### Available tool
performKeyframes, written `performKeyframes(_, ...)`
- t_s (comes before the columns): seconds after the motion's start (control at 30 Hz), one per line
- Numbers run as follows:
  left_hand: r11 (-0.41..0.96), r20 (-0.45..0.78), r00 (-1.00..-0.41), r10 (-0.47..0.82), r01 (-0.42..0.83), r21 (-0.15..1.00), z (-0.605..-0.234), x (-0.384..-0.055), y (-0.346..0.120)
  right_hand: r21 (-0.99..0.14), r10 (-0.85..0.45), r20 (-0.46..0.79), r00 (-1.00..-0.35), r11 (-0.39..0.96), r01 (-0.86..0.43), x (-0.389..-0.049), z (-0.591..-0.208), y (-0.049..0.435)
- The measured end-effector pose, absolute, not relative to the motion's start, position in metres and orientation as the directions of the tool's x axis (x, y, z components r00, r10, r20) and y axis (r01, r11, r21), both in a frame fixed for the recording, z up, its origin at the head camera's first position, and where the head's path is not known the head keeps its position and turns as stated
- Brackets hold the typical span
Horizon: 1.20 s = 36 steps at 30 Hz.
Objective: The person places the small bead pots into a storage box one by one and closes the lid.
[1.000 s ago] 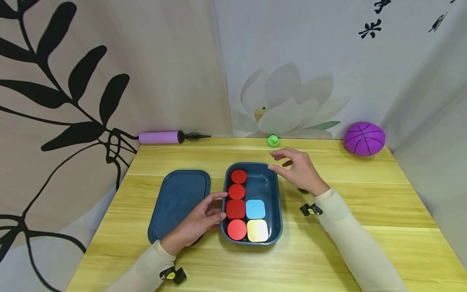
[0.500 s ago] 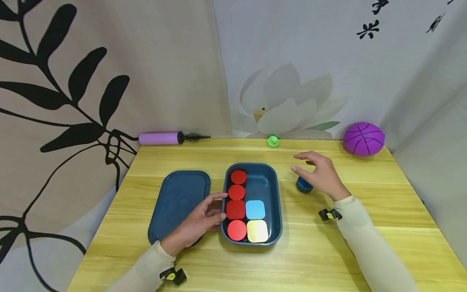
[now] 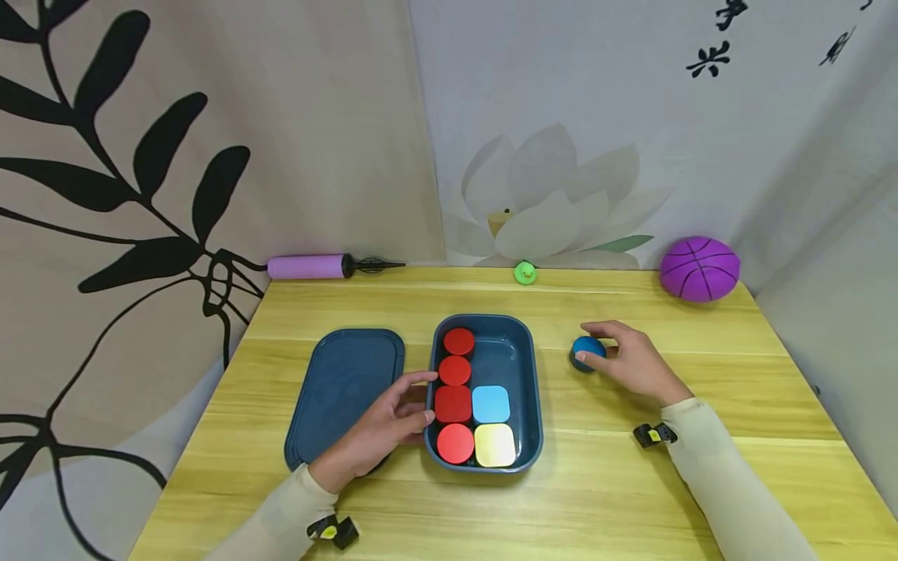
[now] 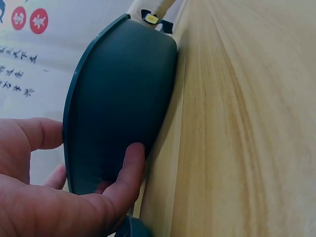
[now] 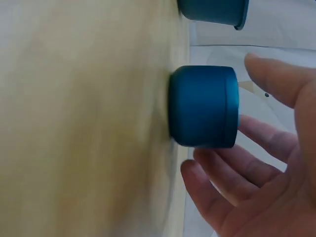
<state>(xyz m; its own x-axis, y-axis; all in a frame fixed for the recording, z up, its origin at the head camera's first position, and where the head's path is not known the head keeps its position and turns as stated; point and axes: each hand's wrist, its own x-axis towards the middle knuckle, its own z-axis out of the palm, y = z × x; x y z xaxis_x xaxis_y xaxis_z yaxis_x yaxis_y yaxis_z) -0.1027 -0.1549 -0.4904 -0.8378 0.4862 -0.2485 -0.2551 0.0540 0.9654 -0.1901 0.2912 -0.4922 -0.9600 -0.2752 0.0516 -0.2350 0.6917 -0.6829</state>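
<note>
A dark blue rectangular box (image 3: pixel 514 358) stands on the table with several red-topped pieces (image 3: pixel 459 340) down its left side. Beside them sit a light blue square piece (image 3: pixel 491 403) and a pale yellow one (image 3: pixel 495 445). My left hand (image 3: pixel 382 417) touches the box's left wall, thumb and fingers spread along it. In the right wrist view a small blue round tin (image 5: pixel 202 106) stands on the table. My right hand (image 3: pixel 631 360) is around that tin, thumb on one side and fingers on the other; a gap shows between thumb and tin.
A flat dark blue lid (image 3: pixel 344 389) lies left of the box, partly under my left forearm. Along the back edge are a purple hand pump (image 3: pixel 309 266), a green toy duck (image 3: pixel 525 273) and a purple ball (image 3: pixel 700 269). Curtains hang behind the table.
My right hand has moved from the box's far right corner to the right and down to the blue tin. The left hand has stayed at the box wall.
</note>
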Motion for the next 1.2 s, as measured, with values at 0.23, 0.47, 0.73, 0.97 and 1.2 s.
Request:
performKeyframes(0.23, 0.051, -0.252, -0.837, 0.485, -0.261, 0.964, -0.49, -0.102, -0.155, -0.681, -0.3, -0.008, -0.954, 0.7, -0.215, -0.184, -0.494, 0.293)
performKeyframes(0.47, 0.048, -0.25, -0.84, 0.482, -0.26, 0.964, -0.49, -0.102, -0.155, -0.671, -0.307, 0.001, -0.952, 0.705, -0.228, -0.184, -0.492, 0.293)
performKeyframes(0.73, 0.043, -0.249, -0.837, 0.486, -0.262, 0.964, -0.49, -0.102, -0.156, -0.679, -0.301, 0.003, -0.954, 0.699, -0.223, -0.186, -0.489, 0.293)
performKeyframes(0.97, 0.047, -0.243, -0.838, 0.489, -0.253, 0.966, -0.491, -0.102, -0.156, -0.663, -0.316, 0.076, -0.946, 0.692, -0.285, -0.191, -0.477, 0.284)
performKeyframes(1.2, 0.048, -0.242, -0.836, 0.493, -0.251, 0.967, -0.491, -0.102, -0.156, -0.661, -0.337, 0.124, -0.933, 0.673, -0.331, -0.198, -0.461, 0.267)
